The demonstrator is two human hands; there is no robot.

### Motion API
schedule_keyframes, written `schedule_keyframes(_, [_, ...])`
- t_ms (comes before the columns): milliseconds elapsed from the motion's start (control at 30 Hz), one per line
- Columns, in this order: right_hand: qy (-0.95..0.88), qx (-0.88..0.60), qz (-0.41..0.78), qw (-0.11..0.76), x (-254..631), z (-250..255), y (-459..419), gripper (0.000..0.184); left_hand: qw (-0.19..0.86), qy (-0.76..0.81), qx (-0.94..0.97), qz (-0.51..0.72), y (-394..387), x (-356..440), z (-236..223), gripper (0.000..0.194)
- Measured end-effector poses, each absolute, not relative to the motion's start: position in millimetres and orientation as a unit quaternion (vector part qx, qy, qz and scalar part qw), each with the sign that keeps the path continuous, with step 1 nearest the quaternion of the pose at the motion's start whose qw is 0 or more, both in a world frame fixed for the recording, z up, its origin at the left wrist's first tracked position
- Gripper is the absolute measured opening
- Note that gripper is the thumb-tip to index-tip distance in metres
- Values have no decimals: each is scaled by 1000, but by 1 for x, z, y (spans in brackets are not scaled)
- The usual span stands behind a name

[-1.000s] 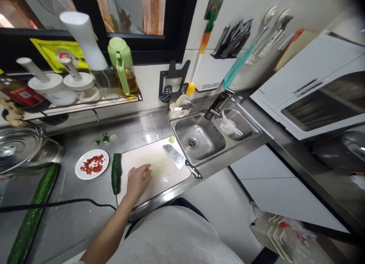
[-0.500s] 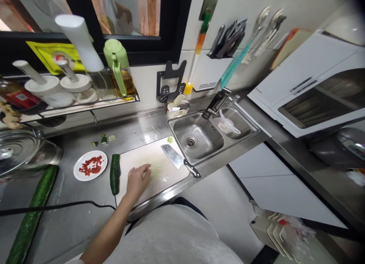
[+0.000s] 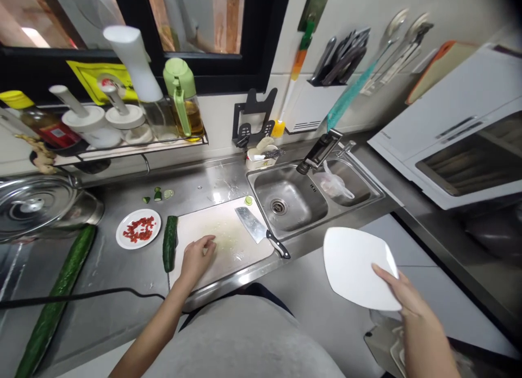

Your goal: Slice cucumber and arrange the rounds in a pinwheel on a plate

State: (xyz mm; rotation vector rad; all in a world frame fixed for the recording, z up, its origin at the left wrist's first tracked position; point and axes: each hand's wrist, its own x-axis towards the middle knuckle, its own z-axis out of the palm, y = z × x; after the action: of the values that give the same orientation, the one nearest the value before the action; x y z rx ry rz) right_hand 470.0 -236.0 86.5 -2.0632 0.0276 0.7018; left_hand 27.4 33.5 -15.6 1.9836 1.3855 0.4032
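My left hand [image 3: 198,257] rests on the white cutting board [image 3: 228,264], its fingers loosely bent and apart, with nothing seen in it. From the right, my right hand [image 3: 402,291] grips a white square plate [image 3: 354,264] by its edge, thumb on top, in front of the counter. A cleaver [image 3: 256,228] lies on the board's right side, its black handle over the edge. Near the board's far corner sits a small cucumber piece [image 3: 248,200]. A cut length of cucumber [image 3: 169,243] lies along the board's left edge.
A round white plate [image 3: 153,237] with chopped red bits stands left of the board, cucumber scraps [image 3: 157,194] behind it. A long cucumber [image 3: 61,291] and a black cable [image 3: 101,292] lie farther left. A double sink [image 3: 293,217] is at the right, a condiment shelf [image 3: 171,144] above.
My right hand has come into view from the right, holding the white square plate. My left hand stays on the board. The view has shifted slightly.
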Motion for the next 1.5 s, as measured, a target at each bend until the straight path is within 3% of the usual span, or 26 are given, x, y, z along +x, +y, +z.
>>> schedule_keyframes(333, [-117, -723, 485, 478, 452, 38, -51, 39, 382, 572, 710, 150, 10, 35, -11, 32])
schedule_keyframes(600, [-186, -669, 548, 466, 395, -10, 92, 34, 342, 599, 711, 135, -5, 37, -16, 30])
schedule_keyframes(800, [-200, -670, 527, 483, 338, -42, 178, 28, 332, 625, 693, 136, -16, 35, -24, 31])
schedule_keyframes(1500, [-268, -674, 533, 434, 282, -91, 232, 41, 311, 664, 657, 176, -23, 26, -29, 31])
